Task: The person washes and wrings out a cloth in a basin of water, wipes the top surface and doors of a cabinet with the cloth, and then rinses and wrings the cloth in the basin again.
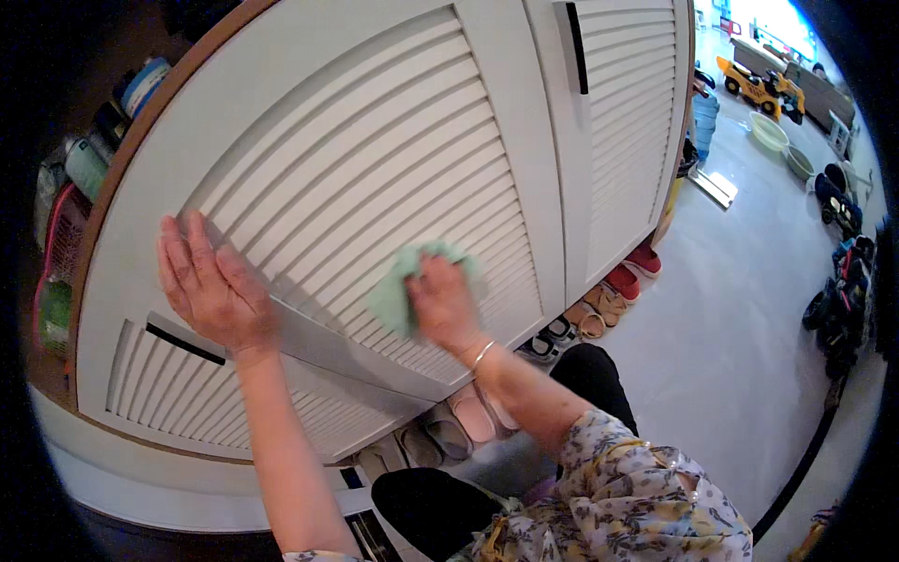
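Observation:
My right hand (444,302) grips a pale green cloth (393,295) against the lower slats of a white louvered cabinet door (365,161). The hand and cloth are slightly blurred. My left hand (214,288) lies with its fingers apart on the frame at the left edge of the same door and holds nothing. Below that hand is a black bar handle (185,339) on the neighbouring louvered door (204,393). Another black handle (576,49) is on the louvered door to the right (625,119).
Several pairs of shoes, among them pink slippers (472,416) and red shoes (623,281), line the floor under the cabinet. Bottles and a spray can (86,165) stand beyond the cabinet's brown edge. A yellow toy digger (762,88) and basins (769,131) sit farther off.

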Demonstrator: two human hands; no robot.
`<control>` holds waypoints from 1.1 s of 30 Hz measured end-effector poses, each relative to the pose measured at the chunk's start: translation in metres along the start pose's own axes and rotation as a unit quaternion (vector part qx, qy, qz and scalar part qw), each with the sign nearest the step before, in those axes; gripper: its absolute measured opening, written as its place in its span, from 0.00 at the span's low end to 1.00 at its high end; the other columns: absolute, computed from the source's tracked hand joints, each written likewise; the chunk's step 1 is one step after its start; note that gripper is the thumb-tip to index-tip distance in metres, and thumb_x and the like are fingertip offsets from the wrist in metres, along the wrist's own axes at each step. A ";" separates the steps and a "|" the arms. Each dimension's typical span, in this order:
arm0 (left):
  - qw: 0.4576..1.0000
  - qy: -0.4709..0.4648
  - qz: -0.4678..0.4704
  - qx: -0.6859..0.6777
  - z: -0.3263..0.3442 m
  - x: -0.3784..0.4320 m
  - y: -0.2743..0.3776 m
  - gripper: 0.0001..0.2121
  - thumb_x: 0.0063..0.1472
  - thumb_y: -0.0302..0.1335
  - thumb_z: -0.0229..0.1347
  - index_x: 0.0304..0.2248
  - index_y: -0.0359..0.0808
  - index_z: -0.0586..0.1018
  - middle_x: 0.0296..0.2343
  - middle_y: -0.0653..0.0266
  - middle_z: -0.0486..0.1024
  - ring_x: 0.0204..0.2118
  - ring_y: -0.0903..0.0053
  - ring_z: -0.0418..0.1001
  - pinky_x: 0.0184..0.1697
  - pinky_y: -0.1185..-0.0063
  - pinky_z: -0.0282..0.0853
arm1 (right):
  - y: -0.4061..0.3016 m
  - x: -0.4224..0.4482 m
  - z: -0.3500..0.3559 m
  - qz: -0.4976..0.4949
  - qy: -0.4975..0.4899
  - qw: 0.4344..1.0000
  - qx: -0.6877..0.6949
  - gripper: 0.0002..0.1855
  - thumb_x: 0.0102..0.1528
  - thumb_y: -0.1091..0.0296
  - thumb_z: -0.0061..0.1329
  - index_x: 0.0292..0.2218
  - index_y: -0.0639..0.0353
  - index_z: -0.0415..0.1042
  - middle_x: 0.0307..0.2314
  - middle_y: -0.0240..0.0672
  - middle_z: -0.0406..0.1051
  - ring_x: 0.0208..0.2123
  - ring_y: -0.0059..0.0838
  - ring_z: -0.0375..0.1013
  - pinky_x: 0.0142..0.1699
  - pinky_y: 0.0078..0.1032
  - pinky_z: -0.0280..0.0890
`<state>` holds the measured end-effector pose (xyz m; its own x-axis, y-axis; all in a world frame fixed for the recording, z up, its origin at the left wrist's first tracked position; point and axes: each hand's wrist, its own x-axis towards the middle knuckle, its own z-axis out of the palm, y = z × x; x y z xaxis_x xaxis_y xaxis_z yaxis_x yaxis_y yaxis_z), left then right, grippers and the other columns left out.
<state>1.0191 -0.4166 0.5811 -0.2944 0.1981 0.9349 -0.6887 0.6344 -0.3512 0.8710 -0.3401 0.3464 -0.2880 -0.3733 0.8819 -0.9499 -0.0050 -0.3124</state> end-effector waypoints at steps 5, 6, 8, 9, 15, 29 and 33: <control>1.000 0.001 0.004 -0.004 0.004 -0.004 0.007 0.18 0.64 0.33 0.40 0.50 0.38 0.72 0.53 0.59 0.64 0.56 0.64 0.59 0.58 0.71 0.51 | 0.108 -0.009 -0.048 0.089 0.137 0.972 -0.170 0.21 0.54 0.73 0.41 0.51 0.64 0.62 0.56 0.48 0.53 0.57 0.52 0.53 0.59 0.45 0.49; 1.000 -0.004 0.004 -0.003 0.004 -0.005 0.004 0.18 0.64 0.33 0.40 0.50 0.38 0.72 0.53 0.59 0.64 0.56 0.64 0.59 0.58 0.71 0.51 | 0.112 -0.009 -0.052 0.091 0.133 0.972 -0.168 0.21 0.54 0.73 0.41 0.51 0.64 0.62 0.56 0.48 0.53 0.57 0.52 0.53 0.59 0.45 0.49; 1.000 0.008 0.006 -0.015 0.006 -0.008 -0.002 0.18 0.64 0.33 0.40 0.50 0.38 0.72 0.53 0.60 0.64 0.56 0.65 0.59 0.58 0.72 0.51 | 0.114 -0.015 -0.056 0.063 0.087 0.984 -0.142 0.26 0.49 0.77 0.44 0.52 0.65 0.60 0.57 0.50 0.50 0.57 0.54 0.51 0.61 0.43 0.48; 1.000 0.002 0.003 -0.020 0.009 -0.010 0.001 0.18 0.64 0.33 0.40 0.50 0.38 0.72 0.53 0.60 0.64 0.56 0.65 0.59 0.58 0.72 0.51 | 0.113 -0.018 -0.053 0.066 0.080 0.984 -0.145 0.26 0.49 0.77 0.44 0.52 0.65 0.60 0.57 0.50 0.50 0.57 0.54 0.51 0.61 0.43 0.48; 0.999 0.011 0.036 -0.010 0.008 -0.003 -0.008 0.17 0.64 0.34 0.41 0.49 0.38 0.73 0.52 0.61 0.65 0.56 0.66 0.60 0.58 0.72 0.51 | 0.029 -0.036 0.010 0.163 0.102 0.981 0.022 0.32 0.44 0.80 0.43 0.53 0.69 0.57 0.57 0.55 0.46 0.59 0.58 0.45 0.61 0.47 0.44; 0.999 0.006 0.040 0.008 0.004 -0.003 -0.006 0.17 0.62 0.31 0.45 0.49 0.40 0.72 0.52 0.59 0.65 0.56 0.68 0.60 0.58 0.73 0.50 | 0.046 -0.087 0.004 0.100 0.073 0.992 0.001 0.16 0.45 0.76 0.55 0.39 0.55 0.72 0.45 0.44 0.59 0.48 0.44 0.58 0.52 0.36 0.57; 0.999 0.011 0.051 -0.010 0.016 -0.010 -0.007 0.16 0.61 0.30 0.47 0.49 0.40 0.73 0.52 0.59 0.66 0.55 0.68 0.62 0.58 0.73 0.51 | 0.095 -0.100 -0.013 0.240 0.106 0.965 -0.015 0.22 0.42 0.85 0.47 0.41 0.60 0.68 0.44 0.46 0.56 0.47 0.44 0.57 0.52 0.31 0.54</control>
<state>1.0163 -0.4355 0.5735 -0.3484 0.2788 0.8949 -0.6424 0.6243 -0.4445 0.8078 -0.2912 0.2334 -0.7103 -0.1277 0.6923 -0.7038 0.1496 -0.6945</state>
